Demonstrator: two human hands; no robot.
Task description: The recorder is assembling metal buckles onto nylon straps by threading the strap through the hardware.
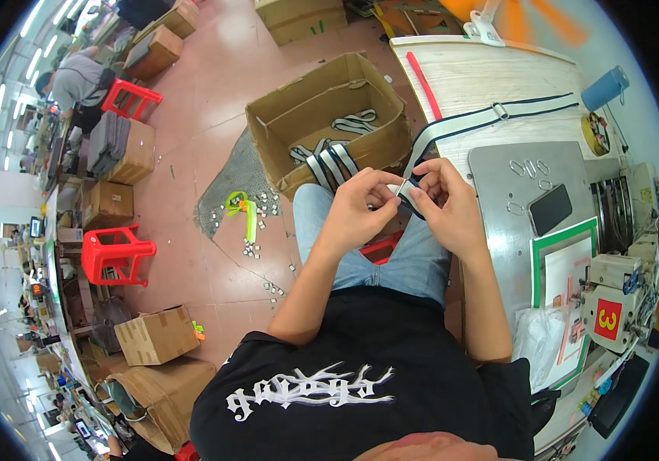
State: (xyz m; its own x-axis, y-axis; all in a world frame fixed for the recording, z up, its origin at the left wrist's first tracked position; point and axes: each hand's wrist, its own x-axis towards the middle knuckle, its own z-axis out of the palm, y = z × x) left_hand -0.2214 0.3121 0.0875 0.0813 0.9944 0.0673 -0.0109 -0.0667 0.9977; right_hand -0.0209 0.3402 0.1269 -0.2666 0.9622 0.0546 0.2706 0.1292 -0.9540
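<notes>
Above my lap, both hands meet at the end of a white webbing strap point(464, 124) with dark edges. My left hand point(361, 206) pinches a small metal loop point(401, 187) with thumb and forefinger. With its fingers closed, my right hand point(446, 206) grips the strap end at that loop; how far the webbing passes through it is hidden by the fingers. The strap runs from my hands up onto the white table, where a metal slider buckle point(501, 111) sits on it. Several loose oval metal rings point(530, 167) lie on the grey metal plate point(491, 173) to my right.
An open cardboard box point(268, 146) holding more straps stands ahead of my knees. Right of me are a black phone point(551, 209), a sewing machine point(614, 307) and a blue cylinder point(604, 88). Red stools point(118, 253) and boxes stand left; a person point(79, 81) sits beyond.
</notes>
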